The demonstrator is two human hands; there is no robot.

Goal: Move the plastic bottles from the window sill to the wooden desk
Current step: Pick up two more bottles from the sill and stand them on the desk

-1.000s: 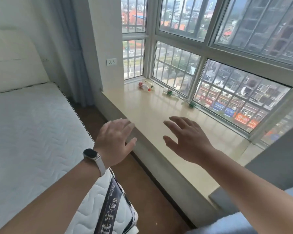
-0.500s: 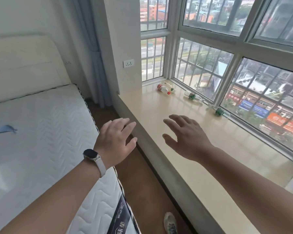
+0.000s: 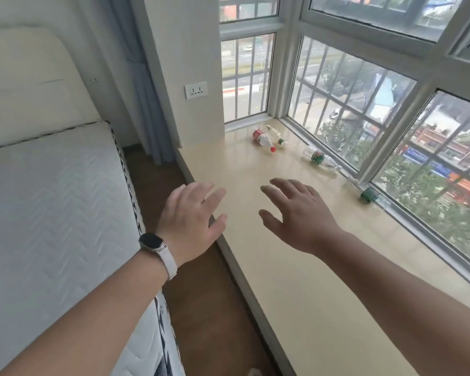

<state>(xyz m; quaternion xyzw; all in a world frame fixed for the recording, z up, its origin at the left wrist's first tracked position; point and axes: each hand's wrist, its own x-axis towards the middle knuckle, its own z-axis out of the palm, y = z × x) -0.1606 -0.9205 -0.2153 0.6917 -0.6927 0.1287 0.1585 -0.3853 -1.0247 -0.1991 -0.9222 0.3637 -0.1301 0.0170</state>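
1. Head view: we are looking down along a pale window sill (image 3: 296, 280) that is running beside the barred window (image 3: 364, 109), with both arms stretched out ahead of us.
2. Our left hand (image 3: 190, 221) is reaching out with its fingers straight and slightly spread, grasping nothing. It is hanging over the sill's near edge, where the sill is meeting the brown floor (image 3: 201, 299). A watch (image 3: 152, 242) with a pale strap is sitting on that wrist.
3. Our right hand (image 3: 296, 213) is spreading its fingers over the sill, palm down, likewise released and holding nothing; we cannot tell whether it is touching the surface.
4. Farthest from us, near the sill's corner, a red-labelled bottle (image 3: 262, 139) with a red cap is lying just beside a green-capped bottle (image 3: 276, 134). Whether the two are touching we cannot tell.
5. Nearer along the glass, a green-labelled bottle (image 3: 319, 158) is lying close to the window frame, and nearer again a fourth bottle (image 3: 369, 195) with a dark green band is resting against the frame's bottom rail — its clear parts are hard to make out.
6. All four are plastic, lying on their sides on the sill, well beyond both hands.
7. To our left a white quilted mattress (image 3: 52, 213) is lying against a cream headboard (image 3: 25, 90), a blue-grey curtain (image 3: 141, 90) is hanging in the corner, and a wall socket (image 3: 196, 90) is sitting on the pillar beside the sill's far end.
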